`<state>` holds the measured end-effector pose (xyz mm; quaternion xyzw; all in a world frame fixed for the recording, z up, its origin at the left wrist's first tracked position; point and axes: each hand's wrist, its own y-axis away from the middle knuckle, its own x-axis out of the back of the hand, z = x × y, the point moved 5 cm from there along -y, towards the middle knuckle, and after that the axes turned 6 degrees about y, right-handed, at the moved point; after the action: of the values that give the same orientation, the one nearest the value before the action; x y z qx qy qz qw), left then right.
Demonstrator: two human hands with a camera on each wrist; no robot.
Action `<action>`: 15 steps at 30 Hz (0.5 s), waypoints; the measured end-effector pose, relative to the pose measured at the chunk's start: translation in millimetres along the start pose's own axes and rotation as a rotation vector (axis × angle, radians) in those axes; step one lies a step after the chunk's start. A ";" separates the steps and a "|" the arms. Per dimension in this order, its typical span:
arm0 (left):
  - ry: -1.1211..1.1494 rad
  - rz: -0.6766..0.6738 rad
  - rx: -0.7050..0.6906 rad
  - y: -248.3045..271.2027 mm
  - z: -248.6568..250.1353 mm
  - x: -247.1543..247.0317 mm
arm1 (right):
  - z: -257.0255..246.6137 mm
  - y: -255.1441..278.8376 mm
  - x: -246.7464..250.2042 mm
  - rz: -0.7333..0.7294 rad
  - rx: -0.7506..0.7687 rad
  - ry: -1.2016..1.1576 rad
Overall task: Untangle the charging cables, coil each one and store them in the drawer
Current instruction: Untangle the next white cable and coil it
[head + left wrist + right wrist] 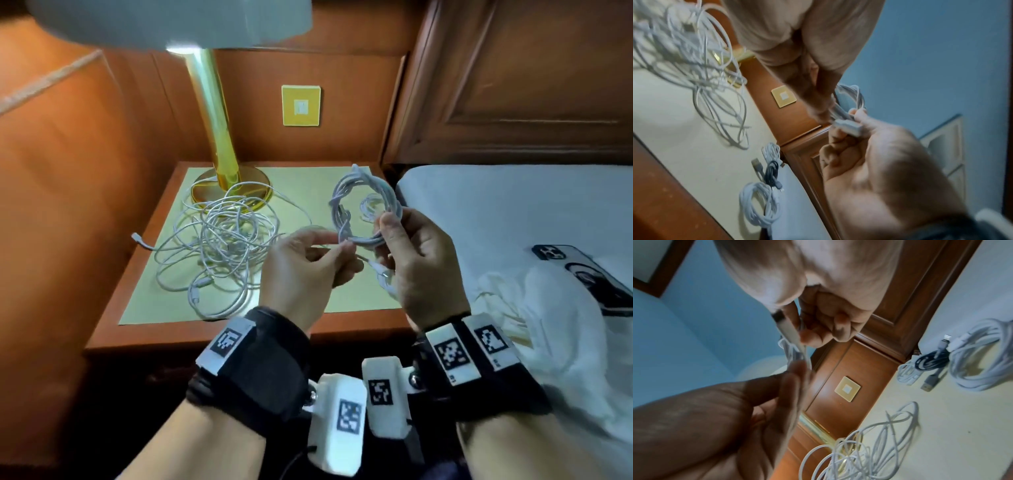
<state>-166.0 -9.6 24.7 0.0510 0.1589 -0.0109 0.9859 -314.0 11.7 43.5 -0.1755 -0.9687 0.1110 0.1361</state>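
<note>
Two hands share one white coil above the desk: my right hand pinches the loops, my left hand has its fingers closed narrowly on the loose tail. I'd wrap that tail snugly through the coil, tucking the plug. Tangled cables wait near the lamp; finished bundles lie on the desk.
</note>
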 end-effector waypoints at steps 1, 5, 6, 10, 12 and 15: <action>0.035 -0.016 0.032 -5.4 -4.4 -3.5 | 6.7 -2.4 0.8 0.011 -0.006 0.022; 0.000 -0.052 0.058 -25.2 -16.1 -2.6 | 23.7 -5.0 5.6 0.011 -0.013 0.068; -0.085 -0.055 0.017 -28.8 -16.2 -1.2 | 24.5 -4.9 7.7 0.003 -0.013 0.043; -0.349 -0.082 -0.061 -29.8 -16.8 -9.4 | 29.0 -2.4 23.1 0.006 -0.006 -0.041; -0.297 -0.120 0.020 -26.9 -23.0 -19.7 | 32.7 0.9 30.7 0.010 -0.008 -0.029; -0.224 -0.138 0.091 -20.5 -32.6 -31.4 | 38.4 7.7 40.3 0.037 -0.016 -0.013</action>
<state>-206.7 -26.4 1.8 0.0829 0.0503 -0.0915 0.9911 -359.5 27.2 14.5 -0.1937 -0.9670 0.1070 0.1263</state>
